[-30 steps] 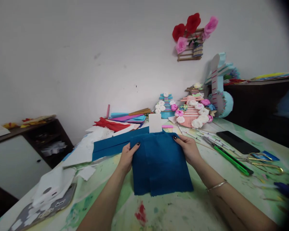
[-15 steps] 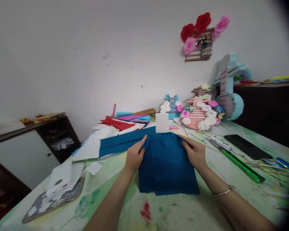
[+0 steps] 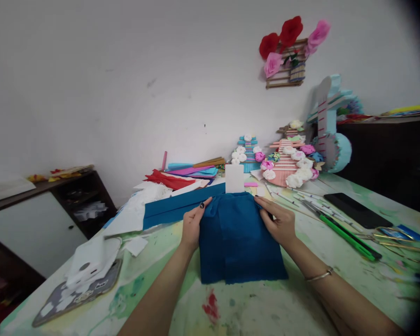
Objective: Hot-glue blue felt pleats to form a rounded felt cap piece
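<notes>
Status: partway, by my read. The blue sheet [image 3: 248, 249] (paper or cloth, couldn't tell) sat in the lower centre of the frame, with a white card tab [image 3: 234, 178] sticking up bare behind its top edge. Done, as far as the view showed: top edge gathered in, upper left corner folded, a vertical overlap left of centre. Not done: upper right corner looked less settled, bottom edge hung loose and uneven, tab uncovered. Couldn't tell what held sheet to tab; back side hidden. Left hand [image 3: 192, 227] pinched the folded upper left corner, thumb in front, other fingers mostly behind. Right hand [image 3: 280, 221] pinched the upper right edge, fingers bent, index up by the top corner, thumb lower; how firmly, not visible. Both forearms came up from the bottom of the frame, angled inward, wrists roughly level, bracelet [image 3: 320, 274] on the right. Blue strip [image 3: 182, 205] lay behind, left of centre. Green utility knife [image 3: 350, 237] and gold-handled scissors [image 3: 399, 237] sat at right, neither in hand.
</notes>
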Demonstrator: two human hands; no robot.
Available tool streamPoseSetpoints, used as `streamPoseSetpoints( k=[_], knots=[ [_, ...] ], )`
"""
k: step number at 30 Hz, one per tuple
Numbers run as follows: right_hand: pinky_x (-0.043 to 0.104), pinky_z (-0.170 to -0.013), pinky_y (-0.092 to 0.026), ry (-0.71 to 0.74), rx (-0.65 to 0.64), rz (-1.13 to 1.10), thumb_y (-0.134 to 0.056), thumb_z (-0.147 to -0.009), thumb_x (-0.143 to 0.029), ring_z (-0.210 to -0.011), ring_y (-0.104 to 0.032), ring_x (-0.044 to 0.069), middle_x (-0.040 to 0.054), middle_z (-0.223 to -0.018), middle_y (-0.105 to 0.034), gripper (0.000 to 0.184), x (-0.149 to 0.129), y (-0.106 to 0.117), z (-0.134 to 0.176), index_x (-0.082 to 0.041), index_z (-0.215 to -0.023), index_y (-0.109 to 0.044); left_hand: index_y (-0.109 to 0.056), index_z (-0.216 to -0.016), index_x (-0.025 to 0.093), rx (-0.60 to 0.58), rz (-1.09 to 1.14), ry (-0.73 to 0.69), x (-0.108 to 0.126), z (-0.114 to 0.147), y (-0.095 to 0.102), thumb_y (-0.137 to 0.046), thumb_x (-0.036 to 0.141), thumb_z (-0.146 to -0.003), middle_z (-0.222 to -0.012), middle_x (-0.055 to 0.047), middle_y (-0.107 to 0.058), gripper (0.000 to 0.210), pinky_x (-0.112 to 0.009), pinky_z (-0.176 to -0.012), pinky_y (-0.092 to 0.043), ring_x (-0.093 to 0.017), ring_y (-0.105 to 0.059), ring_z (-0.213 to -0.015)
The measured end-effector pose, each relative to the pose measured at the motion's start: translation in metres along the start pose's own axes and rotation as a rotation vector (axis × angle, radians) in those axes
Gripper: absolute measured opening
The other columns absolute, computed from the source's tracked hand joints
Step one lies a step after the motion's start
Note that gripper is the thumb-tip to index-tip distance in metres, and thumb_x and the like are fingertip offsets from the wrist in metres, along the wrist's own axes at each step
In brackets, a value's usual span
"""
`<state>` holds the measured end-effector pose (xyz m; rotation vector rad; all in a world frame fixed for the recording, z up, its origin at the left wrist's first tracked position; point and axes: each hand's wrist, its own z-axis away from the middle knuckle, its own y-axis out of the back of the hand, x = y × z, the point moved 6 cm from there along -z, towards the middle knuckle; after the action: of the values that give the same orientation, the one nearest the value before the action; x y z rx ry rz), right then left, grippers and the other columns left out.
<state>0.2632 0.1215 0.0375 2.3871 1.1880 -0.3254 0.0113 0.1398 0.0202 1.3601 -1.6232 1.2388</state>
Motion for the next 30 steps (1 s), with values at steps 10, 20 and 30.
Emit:
streamPoseSetpoints(
  k=[10,20,30],
  knots=[
    [0.038,-0.097,-0.050,-0.065,-0.014,-0.066,-0.055,-0.085,-0.028,-0.104,-0.066,0.024,0.0057,-0.112,-0.070,0.028,0.002,0.000,0.003,-0.024,-0.105,-0.074,-0.073,-0.086,0.010,-0.087,0.199,0.355,-0.025,0.001,-0.012,-0.083,0.035,-0.064,-0.073,-0.009,-0.074,0.035,-0.026,-0.059,-0.052,-0.018,-0.067,-0.058],
    [0.035,-0.070,-0.057,-0.701,0.046,-0.386,-0.054,-0.083,-0.044,-0.081,-0.069,0.022,0.0101,-0.116,-0.067,0.046,0.068,-0.007,0.006,-0.018,-0.120,-0.063,-0.069,-0.091,0.013,0.172,0.316,0.275,-0.029,-0.012,0.012,-0.076,0.032,-0.073,-0.082,-0.006,-0.075,0.027,-0.029,-0.071,-0.055,-0.017,-0.069,-0.069],
    [0.055,-0.100,-0.039,-0.177,-0.128,0.023,-0.059,-0.075,-0.019,-0.127,-0.045,0.034,0.0114,-0.144,-0.045,0.068,0.034,-0.017,0.001,-0.026,-0.141,-0.043,-0.067,-0.104,0.018,0.405,0.438,0.349,-0.050,-0.017,0.033,-0.067,0.031,-0.084,-0.098,-0.008,-0.074,0.024,-0.035,-0.081,-0.056,-0.021,-0.070,-0.087]
  ],
)
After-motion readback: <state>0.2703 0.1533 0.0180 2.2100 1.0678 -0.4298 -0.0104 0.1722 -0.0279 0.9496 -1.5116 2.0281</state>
